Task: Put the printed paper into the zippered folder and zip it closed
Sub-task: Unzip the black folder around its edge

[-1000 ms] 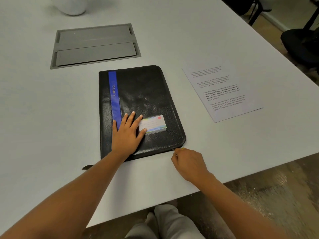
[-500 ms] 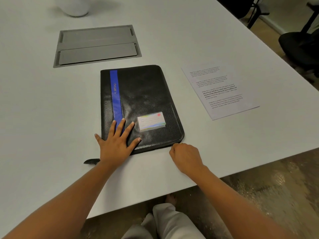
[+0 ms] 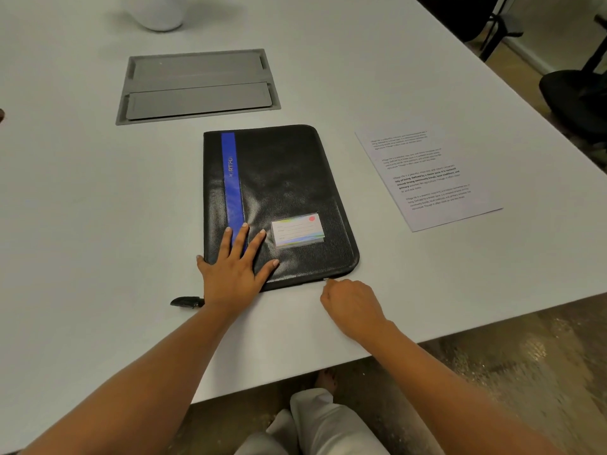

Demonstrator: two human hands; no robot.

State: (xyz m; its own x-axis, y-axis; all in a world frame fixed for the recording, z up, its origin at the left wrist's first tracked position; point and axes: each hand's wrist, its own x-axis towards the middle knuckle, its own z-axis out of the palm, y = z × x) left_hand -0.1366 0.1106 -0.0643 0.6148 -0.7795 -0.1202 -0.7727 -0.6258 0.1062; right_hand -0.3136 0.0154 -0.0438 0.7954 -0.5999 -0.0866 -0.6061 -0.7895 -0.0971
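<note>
On the white table [image 3: 98, 224], one black folder [image 3: 282, 198] lies closed and flat. The left hand [image 3: 235, 267] presses its near left corner, fingers spread wide. The right hand [image 3: 351, 305] is curled at the near edge, fingertips pinched on something small, seemingly the zipper pull. One printed paper [image 3: 427, 178] lies apart, right of the folder.

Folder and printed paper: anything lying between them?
No. In the head view, only bare white table separates the black zippered folder from the printed paper to its right; they don't touch.
</note>
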